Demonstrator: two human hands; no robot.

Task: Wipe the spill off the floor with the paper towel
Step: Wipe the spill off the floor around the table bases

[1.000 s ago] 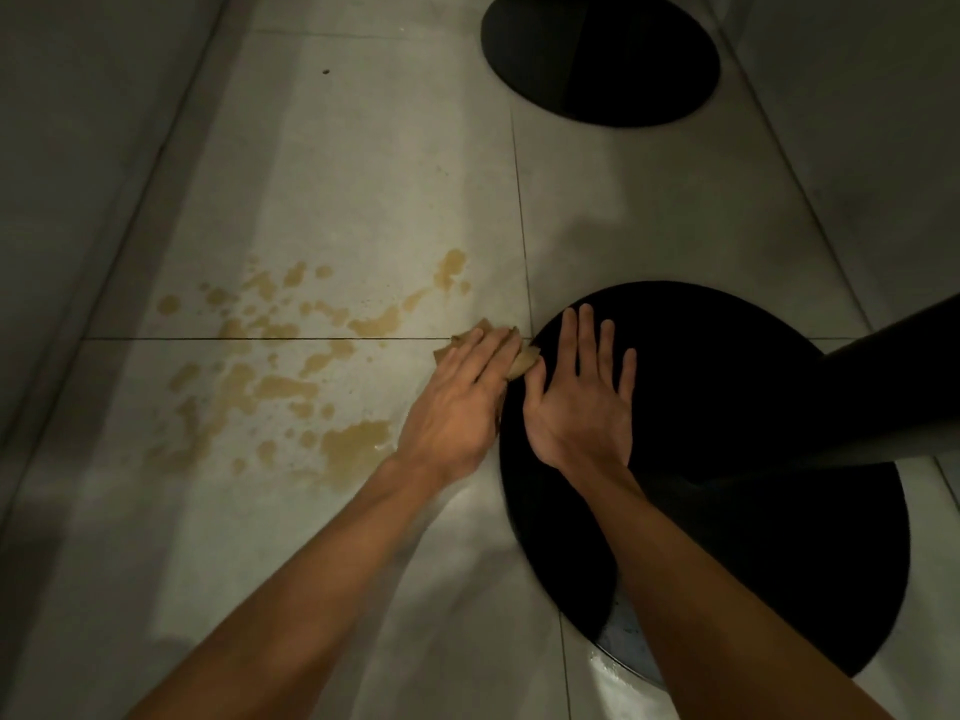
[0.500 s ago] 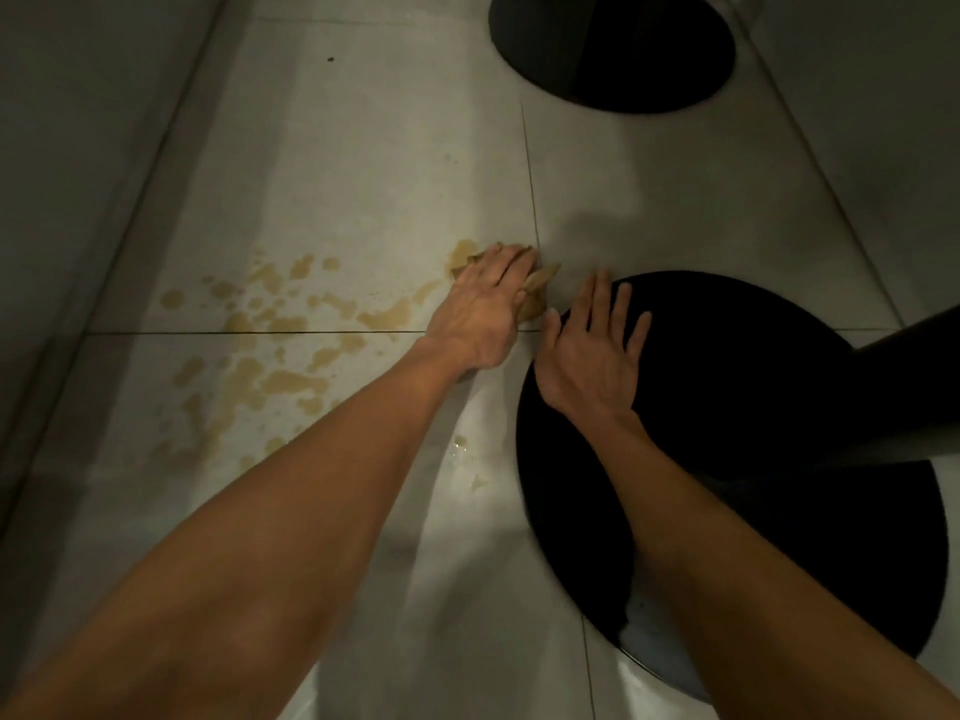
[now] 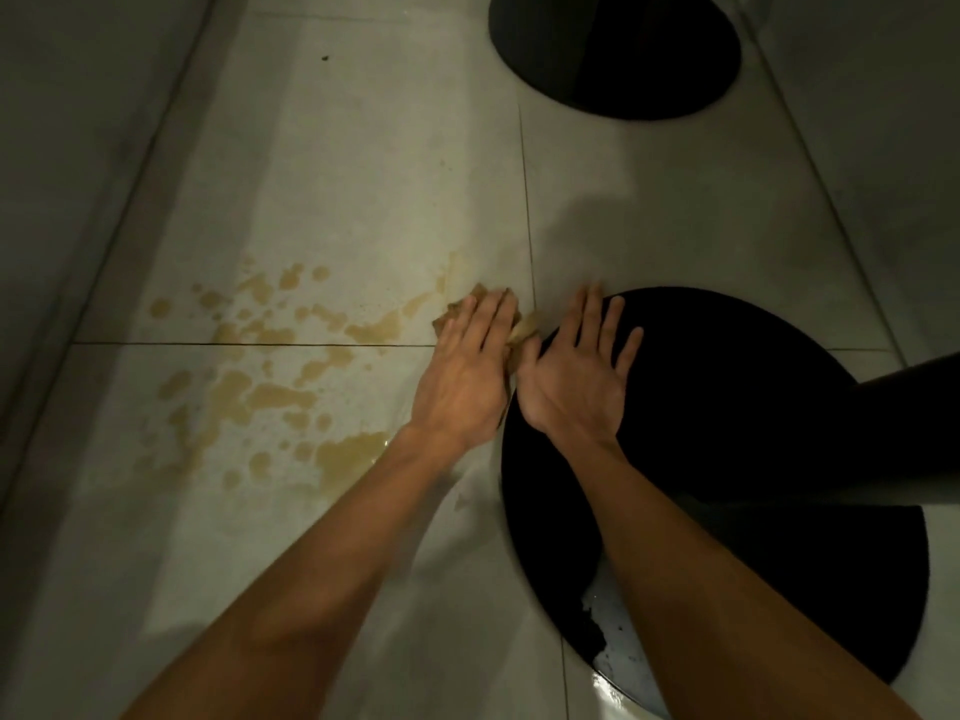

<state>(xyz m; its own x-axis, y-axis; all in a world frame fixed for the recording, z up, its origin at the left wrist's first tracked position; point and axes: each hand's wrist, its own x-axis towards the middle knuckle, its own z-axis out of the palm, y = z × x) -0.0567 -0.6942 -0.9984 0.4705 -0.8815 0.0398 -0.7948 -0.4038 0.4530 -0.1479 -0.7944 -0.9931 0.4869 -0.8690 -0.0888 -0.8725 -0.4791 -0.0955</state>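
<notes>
Flatly, left hand [image 3: 467, 379] presses paper towel [image 3: 525, 328] at spill [image 3: 270, 397] — right hand [image 3: 571, 389] splayed on black base [image 3: 737, 407].

Floor [image 3: 363, 148]: pale grey-white tiles w/ thin dark grout lines. Spill [image 3: 270, 397]: tan-brown blotches & specks; paper towel [image 3: 524, 327] soaked same tan. Two round bases, near [image 3: 753, 459] & far [image 3: 613, 49], both plain black, near one w/ chipped pale patch at rim.

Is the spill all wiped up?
No, brown spill patches lie on the floor left of the towel under the left hand.
</notes>
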